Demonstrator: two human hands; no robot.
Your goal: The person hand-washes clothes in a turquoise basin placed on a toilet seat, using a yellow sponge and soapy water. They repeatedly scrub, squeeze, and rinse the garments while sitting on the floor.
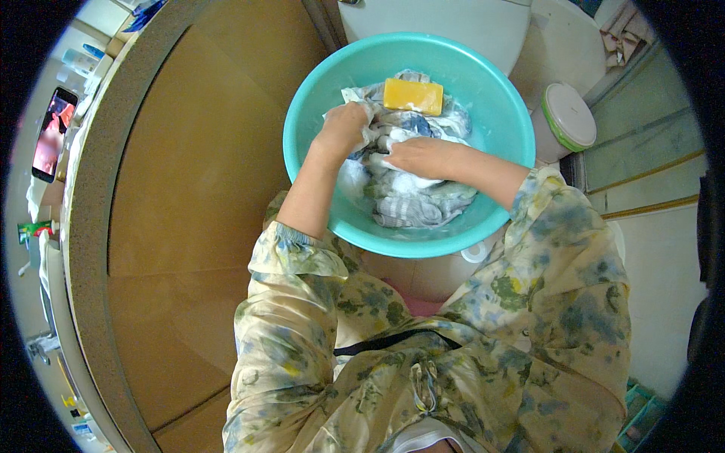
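A turquoise plastic basin (pixel 308 170) stands before me with a heap of wet, soapy fabric items (pixel 416 206), some white, some grey and blue. One grey piece at the front has a ribbed band like a sock cuff. My left hand (pixel 344 127) grips a whitish cloth (pixel 371 136) at the left of the heap. My right hand (pixel 425 157) is closed around foamy white cloth near the middle; its fingertips are partly hidden in the folds. On the far side of the heap lies a yellow bar of laundry soap (pixel 413 96), untouched by either hand.
Left of me runs a brown cabinet (pixel 181 187) under a counter holding a smartphone (pixel 55 134), a toothpaste tube (pixel 37 231) and a faucet (pixel 42 346). Behind the basin is a white toilet (pixel 436 17). A lidded bin (pixel 569 116) stands right, beside a glass panel (pixel 645 119).
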